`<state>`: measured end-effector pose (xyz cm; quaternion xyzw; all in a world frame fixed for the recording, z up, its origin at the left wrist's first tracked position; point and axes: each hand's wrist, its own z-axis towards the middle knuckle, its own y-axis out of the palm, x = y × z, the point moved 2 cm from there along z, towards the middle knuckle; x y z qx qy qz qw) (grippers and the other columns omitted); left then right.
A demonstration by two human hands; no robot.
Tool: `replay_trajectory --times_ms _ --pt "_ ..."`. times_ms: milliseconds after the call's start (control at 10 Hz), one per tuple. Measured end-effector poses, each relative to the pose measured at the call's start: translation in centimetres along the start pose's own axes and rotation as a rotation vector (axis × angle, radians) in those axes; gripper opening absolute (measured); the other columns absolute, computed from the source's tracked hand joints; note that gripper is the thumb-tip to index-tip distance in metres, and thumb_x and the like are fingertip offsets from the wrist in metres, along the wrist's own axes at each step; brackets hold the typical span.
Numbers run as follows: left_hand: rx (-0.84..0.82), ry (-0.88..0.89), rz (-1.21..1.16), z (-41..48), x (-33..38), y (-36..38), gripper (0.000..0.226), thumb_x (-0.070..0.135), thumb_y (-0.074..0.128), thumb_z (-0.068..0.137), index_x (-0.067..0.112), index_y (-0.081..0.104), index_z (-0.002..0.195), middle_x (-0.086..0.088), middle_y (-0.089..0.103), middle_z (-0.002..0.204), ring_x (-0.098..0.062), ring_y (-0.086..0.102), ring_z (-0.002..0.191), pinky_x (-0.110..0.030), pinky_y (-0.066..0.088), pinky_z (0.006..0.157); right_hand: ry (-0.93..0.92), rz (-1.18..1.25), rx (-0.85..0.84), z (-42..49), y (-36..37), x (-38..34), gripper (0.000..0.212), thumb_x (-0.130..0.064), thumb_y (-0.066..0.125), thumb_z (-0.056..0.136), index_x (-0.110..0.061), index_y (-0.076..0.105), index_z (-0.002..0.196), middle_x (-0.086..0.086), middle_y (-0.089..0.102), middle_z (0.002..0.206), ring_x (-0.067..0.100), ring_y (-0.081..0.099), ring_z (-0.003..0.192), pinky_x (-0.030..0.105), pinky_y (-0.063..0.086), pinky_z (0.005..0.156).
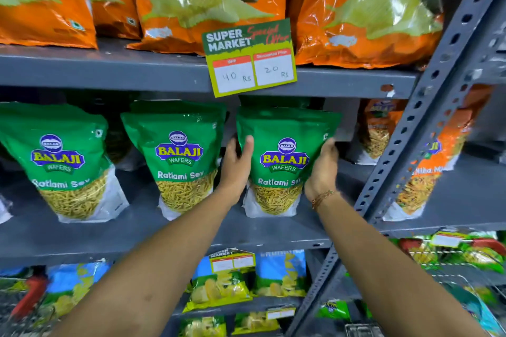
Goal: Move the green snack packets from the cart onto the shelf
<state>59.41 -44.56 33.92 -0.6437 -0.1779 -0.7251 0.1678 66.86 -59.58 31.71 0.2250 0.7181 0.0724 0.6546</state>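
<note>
Centre of frame: left hand (236, 164) and right hand (323, 169) clasp the sides of a glossy green plastic snack packet (283, 161), upright on the grey metal shelf (191, 224), rightmost of three alike; two matching green packets (175, 156) stand to its left.

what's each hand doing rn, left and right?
Left hand: closed on the left edge of the green Ratlami Sev packet on the shelf.
Right hand: closed on the same packet's right edge.
</note>
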Motion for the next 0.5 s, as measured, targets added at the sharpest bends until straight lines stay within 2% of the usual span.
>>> replay_trajectory --times_ms 100,200,300,400,500 --pt "-0.125 -0.083 0.072 -1.7 -3.2 0.1 0.066 0.039 0.062 0.08 0.023 0.032 0.136 0.005 0.051 0.131 -0.012 0.048 0.118 -0.032 0.04 0.1 0.186 -0.018 -0.017 -0.9 -1.1 3.9 0.093 -0.089 0.034 0.059 -0.033 0.039 0.133 0.002 0.043 0.146 0.023 0.044 0.131 0.053 0.037 0.107" --pt "-0.129 -0.147 0.139 -1.9 -6.1 0.4 0.072 0.046 0.071 0.068 0.029 0.04 0.13 0.0 0.059 0.128 -0.018 0.055 0.112 -0.043 0.048 0.098 0.348 -0.007 -0.108 -2.6 -0.4 5.3 0.076 -0.073 0.016 0.081 -0.024 0.051 0.125 0.012 0.062 0.124 0.03 0.061 0.11 0.045 0.052 0.089" --pt "-0.097 -0.176 0.14 -1.5 -6.0 0.8 0.063 0.04 0.071 0.072 0.026 0.044 0.127 -0.002 0.061 0.124 -0.019 0.057 0.106 -0.043 0.05 0.095 0.361 -0.03 -0.141 -3.0 0.3 5.1 0.072 -0.066 0.012 0.086 -0.021 0.053 0.124 0.014 0.063 0.121 0.032 0.063 0.106 0.049 0.05 0.093" --pt "-0.103 -0.199 0.118 -1.3 -5.7 0.8 0.065 0.042 0.071 0.071 0.027 0.043 0.127 -0.004 0.06 0.127 -0.021 0.056 0.111 -0.046 0.049 0.098 0.362 -0.015 -0.072 -3.4 0.4 4.0 0.065 -0.058 0.013 0.091 -0.015 0.052 0.121 0.01 0.064 0.11 0.028 0.062 0.097 0.043 0.049 0.091" --pt "-0.109 -0.188 0.13 -1.5 -5.4 0.6 0.077 0.045 0.069 0.071 0.028 0.032 0.136 -0.004 0.05 0.139 -0.024 0.049 0.123 -0.047 0.044 0.104 0.335 -0.143 0.013 -4.0 0.1 4.7 0.063 -0.056 0.017 0.092 -0.011 0.048 0.125 0.008 0.061 0.117 0.029 0.059 0.105 0.04 0.048 0.093"
